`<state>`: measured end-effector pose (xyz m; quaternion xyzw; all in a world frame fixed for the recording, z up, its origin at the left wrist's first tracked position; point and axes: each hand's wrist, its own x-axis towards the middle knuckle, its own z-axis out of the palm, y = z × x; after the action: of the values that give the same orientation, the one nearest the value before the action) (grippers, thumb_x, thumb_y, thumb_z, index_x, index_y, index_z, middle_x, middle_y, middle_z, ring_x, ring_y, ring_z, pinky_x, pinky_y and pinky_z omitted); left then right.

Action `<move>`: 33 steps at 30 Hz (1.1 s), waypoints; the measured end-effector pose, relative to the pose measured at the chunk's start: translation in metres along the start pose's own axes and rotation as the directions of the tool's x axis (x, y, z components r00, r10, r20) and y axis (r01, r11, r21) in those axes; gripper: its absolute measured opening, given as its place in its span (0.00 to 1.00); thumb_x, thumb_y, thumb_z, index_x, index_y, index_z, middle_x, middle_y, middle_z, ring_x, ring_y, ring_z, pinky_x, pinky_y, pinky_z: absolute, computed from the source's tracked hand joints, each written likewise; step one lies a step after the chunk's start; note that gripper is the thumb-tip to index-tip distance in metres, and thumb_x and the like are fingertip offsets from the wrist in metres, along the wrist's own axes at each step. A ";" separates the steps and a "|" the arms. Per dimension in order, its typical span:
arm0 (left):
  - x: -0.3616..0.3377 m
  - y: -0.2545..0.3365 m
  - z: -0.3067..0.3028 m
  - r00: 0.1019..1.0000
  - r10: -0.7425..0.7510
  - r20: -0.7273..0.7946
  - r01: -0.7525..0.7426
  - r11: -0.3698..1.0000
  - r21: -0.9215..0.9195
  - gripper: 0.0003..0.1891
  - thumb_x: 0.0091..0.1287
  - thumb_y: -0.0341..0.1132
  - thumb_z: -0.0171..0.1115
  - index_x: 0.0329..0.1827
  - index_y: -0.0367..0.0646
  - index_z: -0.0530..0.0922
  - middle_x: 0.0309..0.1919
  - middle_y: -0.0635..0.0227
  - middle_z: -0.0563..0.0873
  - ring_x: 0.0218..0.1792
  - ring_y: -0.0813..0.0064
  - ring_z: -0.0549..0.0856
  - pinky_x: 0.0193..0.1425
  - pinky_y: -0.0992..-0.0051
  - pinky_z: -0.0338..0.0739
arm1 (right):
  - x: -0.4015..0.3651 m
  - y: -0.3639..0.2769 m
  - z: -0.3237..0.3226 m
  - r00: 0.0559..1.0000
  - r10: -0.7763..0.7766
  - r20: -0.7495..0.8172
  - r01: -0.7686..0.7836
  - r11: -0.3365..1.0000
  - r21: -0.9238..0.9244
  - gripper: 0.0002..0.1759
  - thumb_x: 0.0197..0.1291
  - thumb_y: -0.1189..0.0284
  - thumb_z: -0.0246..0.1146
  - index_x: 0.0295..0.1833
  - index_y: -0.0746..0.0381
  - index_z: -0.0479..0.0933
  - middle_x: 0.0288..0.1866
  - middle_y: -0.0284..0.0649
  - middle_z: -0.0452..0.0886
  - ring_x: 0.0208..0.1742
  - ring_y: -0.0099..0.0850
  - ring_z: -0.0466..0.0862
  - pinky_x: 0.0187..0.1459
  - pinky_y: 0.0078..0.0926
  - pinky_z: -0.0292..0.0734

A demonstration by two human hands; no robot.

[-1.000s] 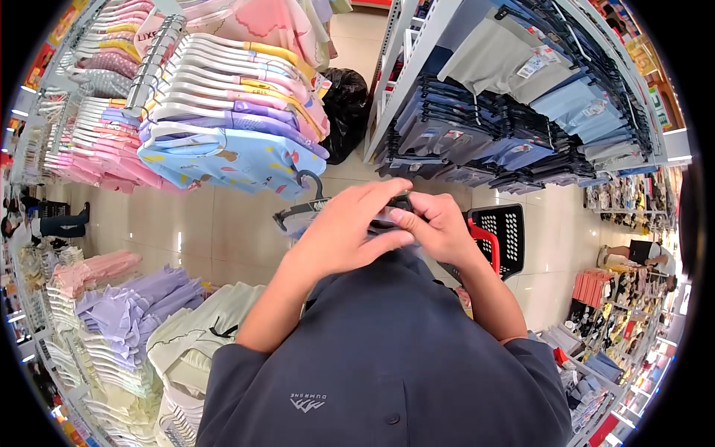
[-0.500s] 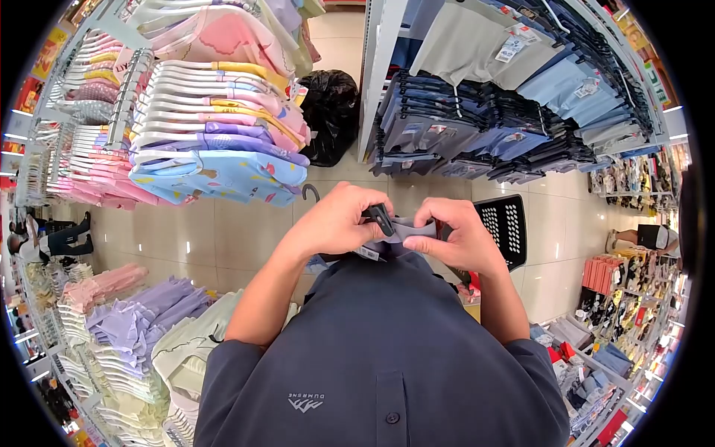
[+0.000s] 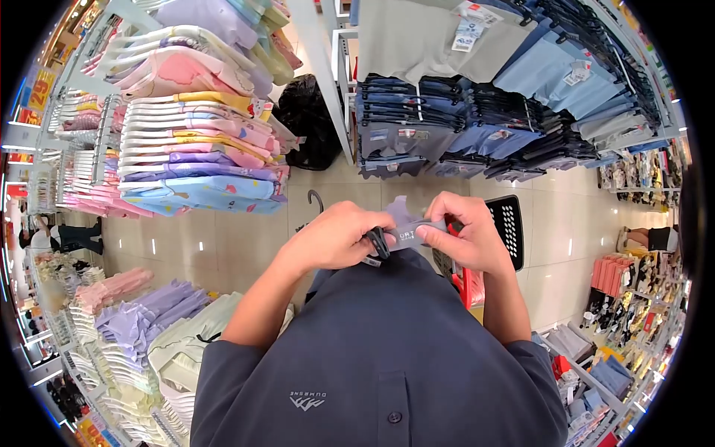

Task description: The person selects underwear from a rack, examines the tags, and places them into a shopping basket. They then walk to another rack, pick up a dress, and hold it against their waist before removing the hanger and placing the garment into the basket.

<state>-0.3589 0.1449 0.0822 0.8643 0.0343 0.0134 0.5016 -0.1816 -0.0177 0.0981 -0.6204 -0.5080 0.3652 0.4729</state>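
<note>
In front of my chest, my left hand (image 3: 337,235) pinches a black hanger clip (image 3: 379,243) at one end of a grey garment (image 3: 408,235). Pale lettering shows on the garment's band, and a lighter flap of cloth stands up behind it. My right hand (image 3: 469,232) grips the band's other end between thumb and fingers. Left of my left hand, the dark hook of a hanger (image 3: 316,198) sticks up. The rest of the garment is hidden below my hands.
Children's tops (image 3: 201,149) hang at front left, beside a black plastic bag (image 3: 309,123). Racks of folded-over trousers (image 3: 477,127) stand at front right. A black perforated basket or cart part (image 3: 508,231) is right of my right hand. People stand at both far sides.
The band has turned so its lettering faces up, and the light flap now rises above it. Both hands stay on the garment, slightly lower in view. The racks have shifted left in view.
</note>
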 end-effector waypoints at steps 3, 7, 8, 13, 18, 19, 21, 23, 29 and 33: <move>0.018 0.008 0.008 0.998 -0.060 0.036 0.062 0.997 -0.047 0.04 0.60 0.27 0.64 0.37 0.39 0.79 0.21 0.57 0.79 0.21 0.59 0.77 0.26 0.69 0.69 | -0.009 0.023 -0.016 0.995 0.098 -0.018 -0.093 0.978 0.187 0.10 0.56 0.77 0.67 0.34 0.64 0.70 0.27 0.31 0.76 0.27 0.18 0.72 0.29 0.16 0.68; 0.039 0.008 0.018 1.000 -0.028 -0.012 0.027 0.995 -0.093 0.03 0.60 0.26 0.64 0.36 0.38 0.80 0.21 0.57 0.79 0.21 0.59 0.77 0.26 0.70 0.69 | -0.010 0.034 -0.021 0.923 0.089 -0.375 -0.049 0.992 0.114 0.10 0.58 0.76 0.66 0.44 0.65 0.76 0.36 0.36 0.80 0.35 0.23 0.80 0.36 0.19 0.74; 0.043 0.007 0.021 1.000 -0.026 -0.006 0.025 0.996 -0.090 0.03 0.60 0.26 0.64 0.36 0.38 0.80 0.21 0.57 0.79 0.21 0.59 0.77 0.26 0.70 0.69 | -0.013 0.034 -0.023 0.920 0.089 -0.382 -0.048 0.992 0.116 0.10 0.58 0.76 0.66 0.44 0.65 0.76 0.36 0.36 0.80 0.35 0.23 0.80 0.36 0.19 0.74; 0.066 0.010 0.021 0.999 0.025 0.024 -0.022 0.992 -0.125 0.04 0.62 0.27 0.64 0.38 0.38 0.80 0.22 0.58 0.79 0.21 0.63 0.76 0.27 0.72 0.70 | -0.028 0.036 -0.013 0.969 -0.091 -0.230 0.041 0.976 -0.212 0.16 0.64 0.68 0.61 0.52 0.66 0.76 0.45 0.48 0.82 0.43 0.44 0.83 0.44 0.33 0.78; 0.073 0.007 0.016 0.997 0.077 0.000 -0.076 0.977 -0.199 0.04 0.64 0.26 0.62 0.40 0.39 0.81 0.23 0.61 0.80 0.21 0.66 0.74 0.28 0.74 0.69 | -0.018 0.035 -0.007 0.975 -0.148 -0.166 0.129 0.984 -0.121 0.17 0.69 0.67 0.55 0.56 0.68 0.74 0.46 0.50 0.81 0.47 0.49 0.81 0.49 0.36 0.76; 0.073 0.006 0.014 0.997 0.076 0.002 -0.074 0.972 -0.221 0.04 0.64 0.26 0.62 0.41 0.39 0.81 0.24 0.62 0.81 0.21 0.66 0.74 0.28 0.74 0.69 | -0.018 0.034 -0.011 0.995 -0.052 -0.089 0.045 0.996 -0.072 0.17 0.70 0.67 0.55 0.56 0.68 0.73 0.46 0.49 0.82 0.47 0.47 0.82 0.49 0.35 0.76; 0.072 0.007 0.008 0.997 0.076 0.001 -0.074 0.970 -0.230 0.04 0.65 0.26 0.62 0.41 0.39 0.81 0.24 0.62 0.81 0.21 0.67 0.74 0.28 0.74 0.70 | -0.012 0.038 -0.010 0.994 -0.078 -0.073 0.076 0.997 -0.028 0.17 0.70 0.67 0.55 0.57 0.68 0.73 0.47 0.49 0.82 0.47 0.46 0.82 0.48 0.34 0.76; 0.068 0.006 0.002 0.997 0.073 -0.004 -0.072 0.967 -0.246 0.04 0.65 0.26 0.61 0.41 0.39 0.81 0.24 0.62 0.81 0.21 0.67 0.74 0.28 0.74 0.70 | -0.006 0.037 -0.006 0.994 -0.099 -0.052 0.100 0.995 0.016 0.18 0.70 0.67 0.55 0.57 0.69 0.73 0.47 0.49 0.82 0.46 0.45 0.83 0.48 0.33 0.76; 0.055 -0.010 -0.009 0.995 0.064 -0.072 -0.078 0.973 -0.215 0.07 0.65 0.24 0.60 0.44 0.40 0.80 0.25 0.61 0.81 0.22 0.61 0.77 0.28 0.72 0.70 | 0.016 0.035 0.009 0.999 -0.012 -0.032 0.014 0.998 0.068 0.17 0.68 0.68 0.57 0.57 0.67 0.73 0.40 0.48 0.83 0.38 0.43 0.84 0.42 0.29 0.77; 0.045 -0.014 -0.020 0.998 0.031 -0.048 -0.036 0.994 -0.104 0.09 0.59 0.19 0.58 0.41 0.39 0.78 0.24 0.59 0.80 0.24 0.54 0.77 0.29 0.71 0.71 | 0.028 0.034 0.024 0.998 -0.006 -0.065 0.008 1.000 0.023 0.17 0.66 0.68 0.59 0.56 0.66 0.74 0.35 0.47 0.82 0.32 0.44 0.83 0.35 0.30 0.77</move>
<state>-0.3160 0.1724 0.0792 0.8366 0.0304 0.0435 0.5453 -0.1882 0.0131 0.0593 -0.6245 -0.4903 0.3490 0.4978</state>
